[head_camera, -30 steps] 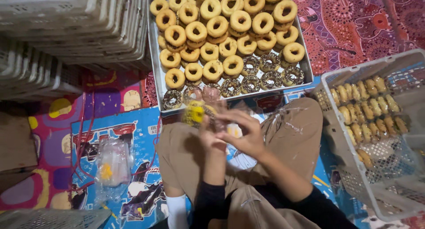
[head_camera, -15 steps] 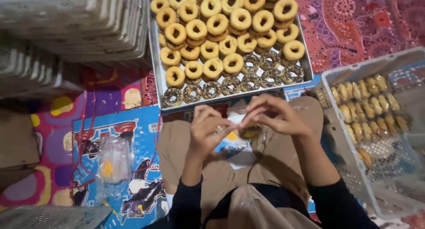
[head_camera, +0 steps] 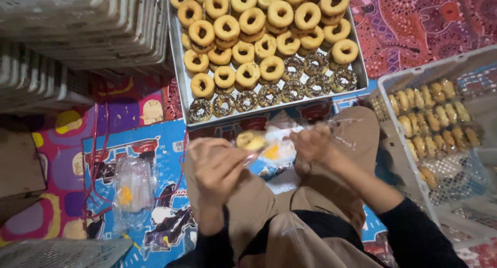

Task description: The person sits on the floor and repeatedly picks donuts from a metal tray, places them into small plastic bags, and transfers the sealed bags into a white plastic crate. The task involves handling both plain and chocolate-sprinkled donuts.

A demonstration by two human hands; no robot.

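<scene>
My left hand point(head_camera: 215, 167) and my right hand point(head_camera: 312, 142) are raised over my lap, both gripping a clear plastic bag point(head_camera: 277, 143). A yellow-topped doughnut point(head_camera: 251, 140) sits inside the bag between the hands, blurred by motion. Just beyond the hands lies a metal tray point(head_camera: 178, 76) filled with rows of ring doughnuts point(head_camera: 252, 21), plain golden ones at the back and chocolate-sprinkled ones point(head_camera: 295, 88) along the near edge.
A white plastic crate point(head_camera: 393, 138) at right holds rows of bagged doughnuts point(head_camera: 432, 112). Stacked white crates point(head_camera: 77, 30) stand at upper left. A bundle of clear bags point(head_camera: 132, 185) lies on the colourful floor mat point(head_camera: 124, 143) at left. A cardboard box point(head_camera: 18, 169) sits at far left.
My hands have dropped from near the tray toward my lap and spread apart, pulling the bag with the doughnut wider between them.
</scene>
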